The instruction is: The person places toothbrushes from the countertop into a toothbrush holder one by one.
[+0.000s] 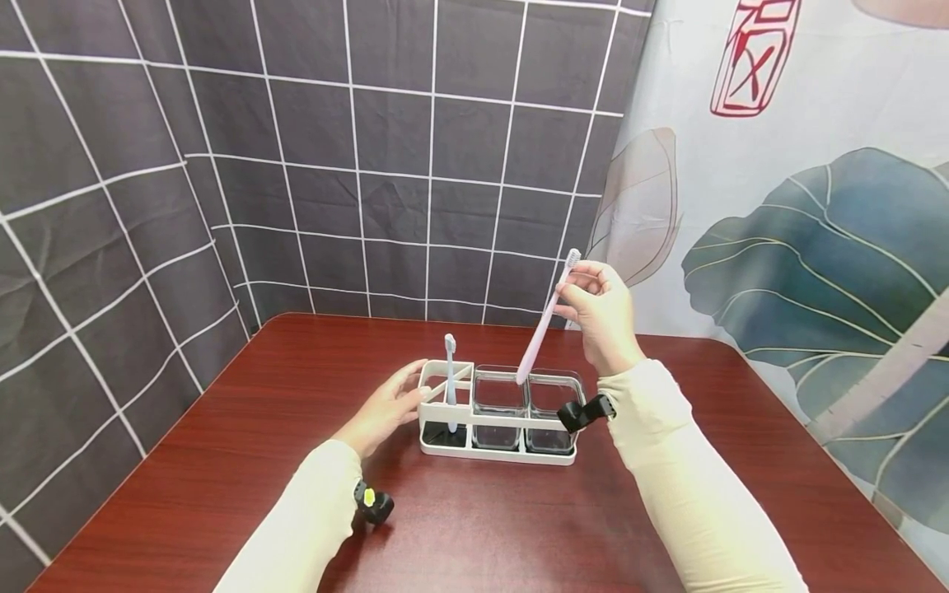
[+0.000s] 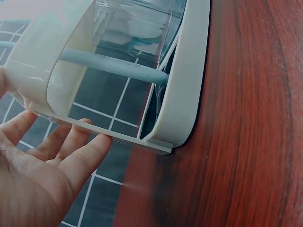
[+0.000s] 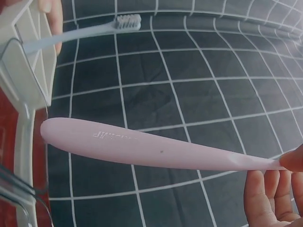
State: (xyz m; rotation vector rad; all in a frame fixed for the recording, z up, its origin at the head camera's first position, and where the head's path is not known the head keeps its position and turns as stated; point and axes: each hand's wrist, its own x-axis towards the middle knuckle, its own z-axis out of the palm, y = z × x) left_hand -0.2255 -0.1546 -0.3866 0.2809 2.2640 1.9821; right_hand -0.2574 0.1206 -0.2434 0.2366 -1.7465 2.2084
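Observation:
My right hand (image 1: 602, 317) pinches a pink toothbrush (image 1: 539, 336) near its head, bristles up. The handle slants down to the left, its rounded end at the top of the clear cups (image 1: 498, 397). In the right wrist view, thumb and fingers meet on the thin neck of the pink toothbrush (image 3: 142, 146). My left hand (image 1: 381, 412) holds the left end of a white toothbrush holder (image 1: 497, 455), thumb in front and fingers behind. A light blue toothbrush (image 1: 451, 375) stands upright in the holder's left compartment; its handle (image 2: 113, 66) shows in the left wrist view.
The holder stands on a reddish-brown wooden table (image 1: 482, 527). A dark grey cloth with white grid lines (image 1: 393, 206) hangs behind and to the left. At the right hangs a pale cloth with a leaf print (image 1: 808, 255). Each wrist wears a small black camera (image 1: 374, 504).

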